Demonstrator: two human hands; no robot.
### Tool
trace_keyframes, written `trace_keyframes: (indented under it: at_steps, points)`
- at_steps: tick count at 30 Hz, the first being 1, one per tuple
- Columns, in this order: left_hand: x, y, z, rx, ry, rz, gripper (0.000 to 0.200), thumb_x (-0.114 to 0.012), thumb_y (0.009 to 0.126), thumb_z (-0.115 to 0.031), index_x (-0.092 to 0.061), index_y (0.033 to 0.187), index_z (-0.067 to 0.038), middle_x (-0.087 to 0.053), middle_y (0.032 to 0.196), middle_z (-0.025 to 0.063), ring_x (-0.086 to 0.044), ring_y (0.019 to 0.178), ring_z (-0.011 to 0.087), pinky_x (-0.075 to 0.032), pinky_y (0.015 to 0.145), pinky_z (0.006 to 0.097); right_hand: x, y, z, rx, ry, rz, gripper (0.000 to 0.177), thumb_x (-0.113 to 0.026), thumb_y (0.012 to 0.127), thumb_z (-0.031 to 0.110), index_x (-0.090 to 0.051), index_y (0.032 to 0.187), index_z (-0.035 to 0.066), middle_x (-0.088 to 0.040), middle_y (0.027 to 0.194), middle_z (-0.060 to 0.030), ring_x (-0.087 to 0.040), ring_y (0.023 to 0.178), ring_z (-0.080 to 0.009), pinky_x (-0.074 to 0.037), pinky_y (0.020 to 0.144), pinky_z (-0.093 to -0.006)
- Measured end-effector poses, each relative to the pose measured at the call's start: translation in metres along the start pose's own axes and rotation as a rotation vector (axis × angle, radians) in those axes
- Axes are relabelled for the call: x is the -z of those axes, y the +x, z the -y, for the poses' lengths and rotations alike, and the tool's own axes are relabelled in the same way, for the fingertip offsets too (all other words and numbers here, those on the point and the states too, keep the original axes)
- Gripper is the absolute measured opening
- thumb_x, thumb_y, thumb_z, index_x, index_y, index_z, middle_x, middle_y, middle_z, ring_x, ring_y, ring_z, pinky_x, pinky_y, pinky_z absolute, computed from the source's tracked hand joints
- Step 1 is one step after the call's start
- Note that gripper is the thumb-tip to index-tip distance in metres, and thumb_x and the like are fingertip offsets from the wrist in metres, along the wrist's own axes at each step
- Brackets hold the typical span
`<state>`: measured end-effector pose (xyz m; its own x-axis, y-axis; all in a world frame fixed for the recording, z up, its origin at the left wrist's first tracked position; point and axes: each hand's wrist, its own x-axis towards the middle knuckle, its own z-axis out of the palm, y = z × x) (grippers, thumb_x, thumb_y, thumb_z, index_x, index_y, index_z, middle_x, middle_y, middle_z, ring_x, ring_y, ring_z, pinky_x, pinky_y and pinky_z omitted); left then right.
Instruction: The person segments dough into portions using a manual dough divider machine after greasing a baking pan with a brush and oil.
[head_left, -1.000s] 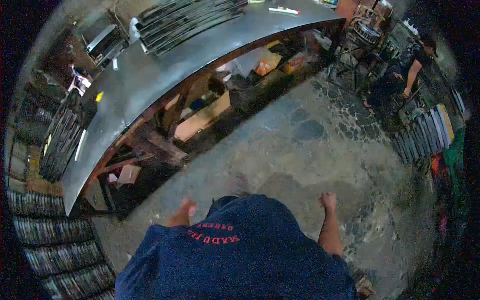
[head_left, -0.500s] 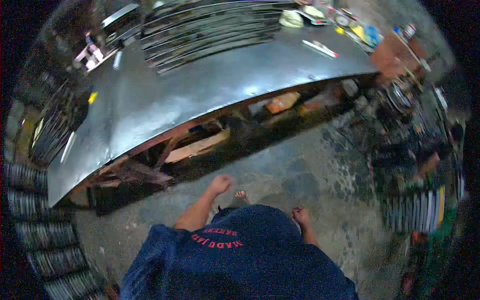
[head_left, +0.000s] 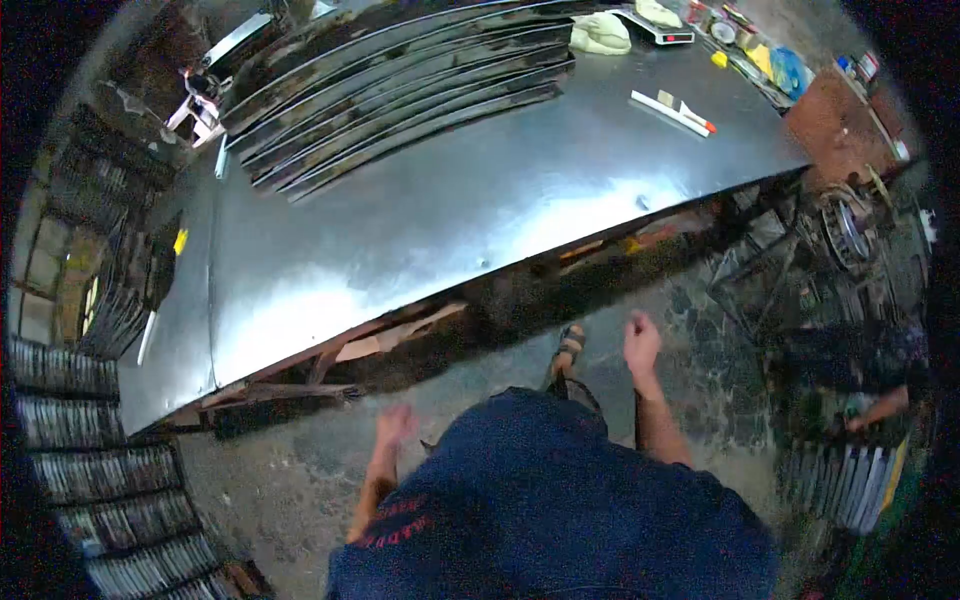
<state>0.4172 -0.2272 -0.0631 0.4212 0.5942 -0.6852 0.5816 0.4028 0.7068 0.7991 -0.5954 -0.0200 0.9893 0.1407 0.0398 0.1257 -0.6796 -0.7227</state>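
My left hand [head_left: 398, 424] hangs low over the floor, left of my dark blue shirt [head_left: 560, 500]. Motion smears its fingers, and I see nothing held in it. My right hand [head_left: 641, 342] is further forward above the floor, its fingers curled in with no object showing. Neither hand touches the large metal-topped table [head_left: 400, 240], whose near edge runs in front of me. A foot in a sandal [head_left: 568, 345] steps out between my hands.
Several dark trays [head_left: 400, 105] lie at the table's back. Dough [head_left: 600, 34] sits beside a scale [head_left: 655, 30]. A white stick-like tool [head_left: 672, 113] lies nearer. Racks of trays [head_left: 95, 435] stand left. At right are a wheel [head_left: 848, 228] and another person's arm [head_left: 880, 408].
The view has shifted along the table. My right hand has swung forward and my left hand has dropped back. A sandalled foot now shows further forward.
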Motion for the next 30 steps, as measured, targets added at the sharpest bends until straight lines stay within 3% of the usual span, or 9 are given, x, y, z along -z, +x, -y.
trace_keyframes:
  at_steps: [3,5,6,8,12,18,21,27,30]
  points:
    - [-0.014,0.028,0.055,-0.293,0.312,0.071,0.024,-0.053,0.092,-0.024,-0.063,0.087,-0.002,-0.064,0.073,0.0078,-0.058,0.052,0.0171,-0.045,0.045,0.027,-0.01,0.129,0.011,0.159,0.044,-0.113,0.022,-0.056,0.085,0.01,-0.064,0.104,0.002,-0.066,0.089,-0.0187,-0.064,0.082,-0.0314,-0.049,0.075,-0.0377]
    - [-0.046,-0.012,0.069,-0.14,0.468,-0.082,0.023,-0.05,0.093,-0.023,-0.062,0.09,-0.004,-0.063,0.074,0.0084,-0.058,0.052,0.0175,-0.046,0.045,0.0283,0.003,0.214,0.01,0.412,-0.022,-0.26,0.024,-0.057,0.085,0.006,-0.063,0.107,0.001,-0.065,0.093,-0.0172,-0.063,0.082,-0.0272,-0.049,0.073,-0.0364]
    - [-0.06,-0.027,0.077,-0.08,0.512,-0.147,0.023,-0.049,0.093,-0.023,-0.062,0.09,-0.005,-0.063,0.074,0.0086,-0.058,0.053,0.0177,-0.046,0.046,0.0288,0.007,0.252,0.015,0.187,0.052,-0.196,0.027,-0.058,0.084,0.003,-0.062,0.11,0.001,-0.064,0.094,-0.0149,-0.06,0.081,-0.0228,-0.048,0.072,-0.0342]
    - [-0.117,-0.007,0.091,0.485,-0.357,-0.243,0.025,-0.048,0.093,-0.024,-0.062,0.088,-0.004,-0.063,0.076,0.0102,-0.059,0.055,0.0176,-0.047,0.047,0.0317,0.012,0.334,0.015,0.204,0.058,-0.207,0.034,-0.061,0.08,0.008,-0.061,0.114,0.005,-0.063,0.1,-0.0144,-0.061,0.09,-0.0289,-0.049,0.079,-0.0376]
    - [-0.18,-0.009,0.041,0.515,-0.223,-0.119,0.025,-0.049,0.093,-0.025,-0.061,0.091,-0.002,-0.062,0.072,0.0105,-0.058,0.056,0.0188,-0.047,0.047,0.0334,0.037,0.465,0.006,0.534,-0.34,-0.276,0.052,-0.063,0.081,0.017,-0.05,0.128,-0.001,-0.054,0.124,-0.0199,-0.05,0.115,-0.0353,-0.037,0.101,-0.042]
    - [-0.156,-0.024,0.077,0.189,-0.564,-0.158,0.029,-0.063,0.089,-0.024,-0.066,0.107,-0.001,-0.069,0.083,0.0117,-0.064,0.063,0.0199,-0.052,0.058,0.0355,0.045,0.634,-0.078,0.842,-0.695,-0.139,0.059,-0.055,0.083,0.025,-0.041,0.135,-0.002,-0.049,0.131,-0.0231,-0.047,0.119,-0.0382,-0.04,0.1,-0.045]
    - [-0.172,-0.072,-0.017,0.397,-0.005,-0.573,0.027,-0.065,0.087,-0.022,-0.066,0.104,-0.002,-0.067,0.077,0.0097,-0.063,0.063,0.0184,-0.05,0.058,0.032,0.03,0.631,-0.061,0.509,-0.802,-0.117,0.054,-0.052,0.083,0.022,-0.045,0.135,0.009,-0.049,0.13,-0.0223,-0.05,0.117,-0.036,-0.041,0.098,-0.0472]
    - [-0.204,-0.101,0.015,0.495,-0.101,-0.516,0.029,-0.065,0.086,-0.026,-0.067,0.1,-0.001,-0.067,0.08,0.0101,-0.062,0.068,0.0167,-0.048,0.059,0.0315,0.036,0.634,-0.009,0.278,-0.938,0.041,0.043,-0.06,0.078,0.024,-0.058,0.118,0.008,-0.061,0.101,-0.0211,-0.059,0.097,-0.0392,-0.047,0.084,-0.0528]
    - [-0.215,-0.107,0.03,0.545,-0.082,-0.394,0.032,-0.065,0.085,-0.028,-0.066,0.101,-0.001,-0.067,0.084,0.0122,-0.063,0.071,0.0184,-0.049,0.062,0.0329,0.041,0.626,-0.017,0.535,-0.904,0.032,0.033,-0.069,0.067,0.01,-0.064,0.098,0.0,-0.064,0.087,-0.0199,-0.062,0.088,-0.0385,-0.049,0.08,-0.0485]
